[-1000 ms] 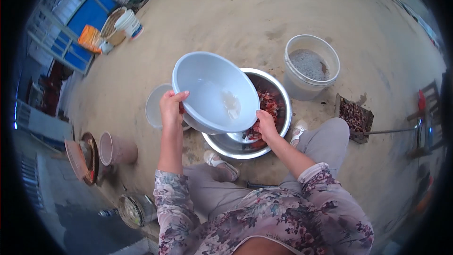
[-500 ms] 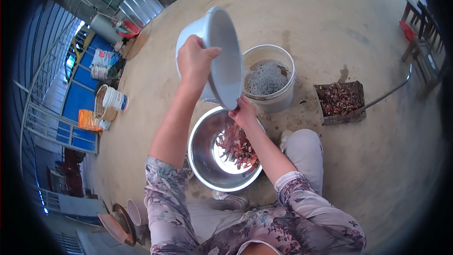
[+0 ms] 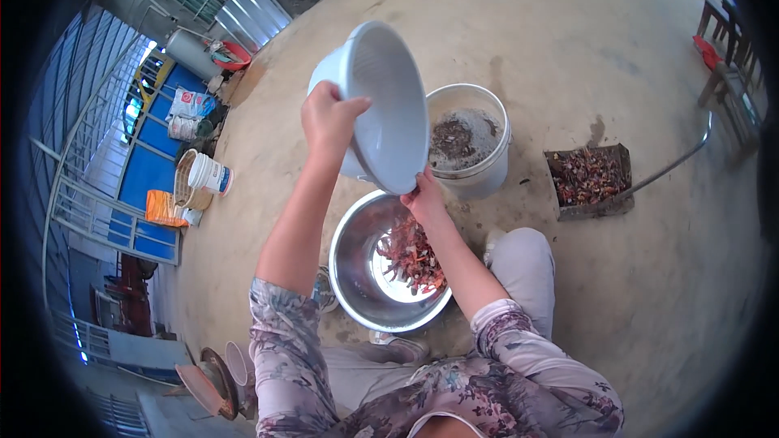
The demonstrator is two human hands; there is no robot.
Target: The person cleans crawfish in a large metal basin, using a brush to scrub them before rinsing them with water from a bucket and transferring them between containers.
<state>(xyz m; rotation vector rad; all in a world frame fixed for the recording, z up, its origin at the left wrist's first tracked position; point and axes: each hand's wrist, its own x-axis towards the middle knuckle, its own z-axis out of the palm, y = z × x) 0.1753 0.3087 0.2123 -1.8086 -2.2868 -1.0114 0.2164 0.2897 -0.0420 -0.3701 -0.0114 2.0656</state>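
Concrete floor [image 3: 617, 49] spreads bare on all sides of the hands, widest beyond them and to the right. Just below the hands sits a steel bowl [image 3: 357, 264] with a heap of red crayfish-like pieces [image 3: 414, 253] in it, between the person's knees. Above it, held tilted nearly on edge, is a pale plastic basin [image 3: 389, 109], its mouth facing the white bucket [image 3: 475, 142] that stands just past the right hand. The left hand [image 3: 329, 118] is closed over the basin's upper rim; the right hand [image 3: 423, 195] pinches its lower rim. This looks like the emptying step, the basin tipped towards the bucket. Next, I judge, the basin wants steady turning so its lower edge clears the bucket's rim. A dustpan of red scraps [image 3: 588, 178] lies well apart to the right.
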